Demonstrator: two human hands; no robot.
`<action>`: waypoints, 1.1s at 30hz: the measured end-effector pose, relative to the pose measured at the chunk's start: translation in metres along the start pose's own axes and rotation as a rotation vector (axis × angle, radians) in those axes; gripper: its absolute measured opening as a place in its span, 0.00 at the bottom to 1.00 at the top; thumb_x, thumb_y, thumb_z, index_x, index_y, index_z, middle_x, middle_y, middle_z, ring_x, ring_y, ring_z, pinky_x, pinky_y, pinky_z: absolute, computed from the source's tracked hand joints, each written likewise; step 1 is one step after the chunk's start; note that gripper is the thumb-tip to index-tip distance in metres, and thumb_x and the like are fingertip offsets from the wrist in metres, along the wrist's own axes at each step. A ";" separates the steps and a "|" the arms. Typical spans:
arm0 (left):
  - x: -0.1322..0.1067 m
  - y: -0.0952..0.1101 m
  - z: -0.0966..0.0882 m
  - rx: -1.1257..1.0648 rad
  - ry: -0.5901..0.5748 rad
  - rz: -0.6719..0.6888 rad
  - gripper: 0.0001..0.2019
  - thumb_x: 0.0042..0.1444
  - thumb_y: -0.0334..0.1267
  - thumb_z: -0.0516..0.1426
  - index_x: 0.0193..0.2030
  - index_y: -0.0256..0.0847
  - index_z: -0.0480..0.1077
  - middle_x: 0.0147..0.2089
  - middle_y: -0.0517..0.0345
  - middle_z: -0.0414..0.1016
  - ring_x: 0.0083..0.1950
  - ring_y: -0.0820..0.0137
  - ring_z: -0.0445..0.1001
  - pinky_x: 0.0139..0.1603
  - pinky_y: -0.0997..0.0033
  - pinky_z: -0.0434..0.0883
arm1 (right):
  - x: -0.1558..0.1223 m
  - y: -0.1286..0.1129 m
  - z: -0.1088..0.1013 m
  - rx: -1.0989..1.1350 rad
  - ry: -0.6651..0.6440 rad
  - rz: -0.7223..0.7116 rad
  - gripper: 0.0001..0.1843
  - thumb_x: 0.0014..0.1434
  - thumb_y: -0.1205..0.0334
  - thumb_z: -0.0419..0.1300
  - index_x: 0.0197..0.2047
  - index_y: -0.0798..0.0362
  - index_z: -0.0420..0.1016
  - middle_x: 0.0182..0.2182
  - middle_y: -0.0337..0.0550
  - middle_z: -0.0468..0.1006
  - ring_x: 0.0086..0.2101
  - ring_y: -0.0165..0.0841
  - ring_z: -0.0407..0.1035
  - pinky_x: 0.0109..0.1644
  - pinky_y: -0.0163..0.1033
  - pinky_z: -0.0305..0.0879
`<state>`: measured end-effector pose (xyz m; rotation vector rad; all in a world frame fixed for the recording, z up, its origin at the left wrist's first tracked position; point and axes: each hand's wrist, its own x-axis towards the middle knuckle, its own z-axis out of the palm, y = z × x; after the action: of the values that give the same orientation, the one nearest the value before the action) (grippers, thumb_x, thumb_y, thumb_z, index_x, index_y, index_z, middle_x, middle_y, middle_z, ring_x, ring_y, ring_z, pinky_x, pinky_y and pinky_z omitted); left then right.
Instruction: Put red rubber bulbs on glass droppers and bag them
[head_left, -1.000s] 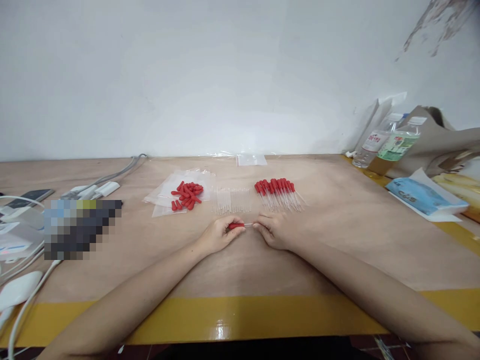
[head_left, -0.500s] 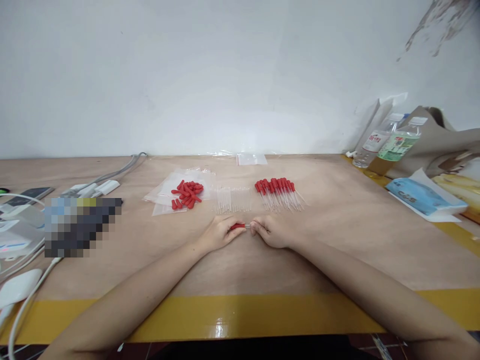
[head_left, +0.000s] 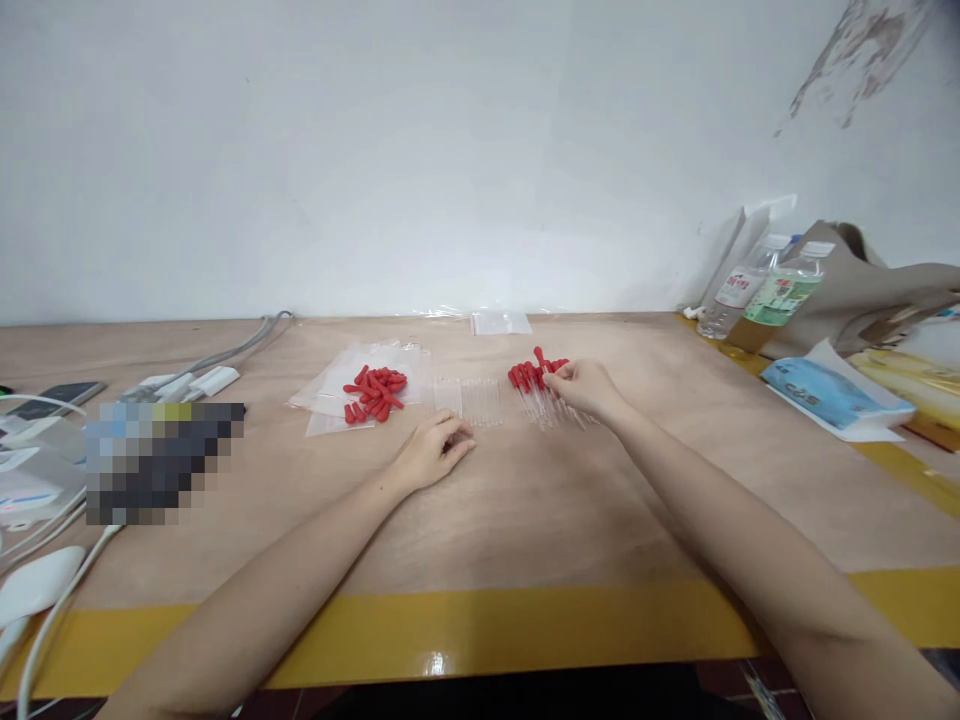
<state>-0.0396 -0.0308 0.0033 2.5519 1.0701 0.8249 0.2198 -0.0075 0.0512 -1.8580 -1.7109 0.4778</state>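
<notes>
My right hand (head_left: 588, 388) pinches a dropper (head_left: 539, 357) with a red rubber bulb and a clear tube. It holds this over a row of finished-looking droppers (head_left: 522, 380), whose red bulbs point away from me; the hand hides part of the row. On the tabletop rests my left hand (head_left: 433, 450), its fingers loosely curled and apart, nothing in them. Just beyond that hand lie several clear thin tubes (head_left: 471, 400) side by side. To their left a heap of loose red rubber bulbs (head_left: 379, 390) sits on clear plastic bags (head_left: 322, 385).
A small clear bag (head_left: 501, 323) lies by the wall. Two bottles (head_left: 780, 295) and a blue tissue pack (head_left: 832, 385) stand at the right. Cables, white chargers (head_left: 214, 382) and a blurred-out dark object (head_left: 161, 460) occupy the left. Yellow tape (head_left: 450, 630) runs along the front edge.
My right hand has moved away from the left hand, up and right to the dropper row, carrying the dropper. My left hand has let go of the red bulb and stayed nearly in place.
</notes>
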 end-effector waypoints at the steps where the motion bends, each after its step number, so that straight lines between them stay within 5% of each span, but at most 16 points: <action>1: 0.000 0.000 0.000 -0.007 -0.010 -0.003 0.08 0.55 0.39 0.52 0.36 0.38 0.68 0.33 0.58 0.64 0.31 0.74 0.66 0.34 0.73 0.65 | 0.006 0.000 0.001 -0.067 0.048 0.026 0.17 0.51 0.54 0.52 0.18 0.55 0.70 0.17 0.41 0.71 0.22 0.29 0.64 0.25 0.32 0.54; 9: 0.000 0.000 -0.001 -0.023 -0.020 0.000 0.07 0.56 0.38 0.52 0.36 0.38 0.68 0.33 0.57 0.65 0.32 0.74 0.66 0.34 0.73 0.65 | 0.012 -0.002 0.021 -0.303 0.057 0.095 0.13 0.49 0.56 0.52 0.20 0.53 0.71 0.23 0.44 0.74 0.28 0.34 0.68 0.27 0.34 0.55; 14: 0.000 0.001 -0.002 -0.018 -0.023 0.001 0.07 0.56 0.38 0.51 0.35 0.38 0.68 0.32 0.57 0.65 0.31 0.74 0.66 0.33 0.73 0.65 | 0.006 -0.008 0.023 -0.338 0.093 0.003 0.19 0.53 0.49 0.50 0.22 0.52 0.72 0.25 0.44 0.75 0.30 0.36 0.69 0.31 0.36 0.58; 23: 0.000 0.000 0.000 -0.006 -0.009 0.012 0.08 0.56 0.39 0.51 0.36 0.38 0.68 0.33 0.57 0.66 0.31 0.74 0.66 0.33 0.73 0.65 | 0.005 -0.046 0.056 -0.379 -0.105 -0.009 0.16 0.53 0.55 0.53 0.38 0.56 0.74 0.37 0.53 0.76 0.39 0.41 0.70 0.37 0.40 0.63; 29: 0.001 -0.018 -0.024 0.410 0.308 -0.108 0.09 0.55 0.41 0.52 0.32 0.39 0.70 0.34 0.51 0.68 0.40 0.62 0.64 0.41 0.61 0.61 | 0.015 -0.056 0.065 -0.407 -0.157 0.009 0.13 0.48 0.66 0.56 0.38 0.59 0.74 0.37 0.58 0.76 0.37 0.43 0.71 0.35 0.41 0.64; 33: -0.003 -0.042 -0.048 0.717 0.339 -0.234 0.08 0.53 0.40 0.53 0.36 0.42 0.72 0.40 0.48 0.68 0.43 0.57 0.62 0.40 0.59 0.58 | 0.010 -0.060 0.064 -0.413 -0.155 0.001 0.12 0.50 0.68 0.55 0.38 0.60 0.74 0.36 0.57 0.75 0.38 0.43 0.71 0.35 0.41 0.64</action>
<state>-0.0938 -0.0026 0.0226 2.7829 2.0392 0.9591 0.1347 0.0147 0.0396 -2.1522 -2.0330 0.2885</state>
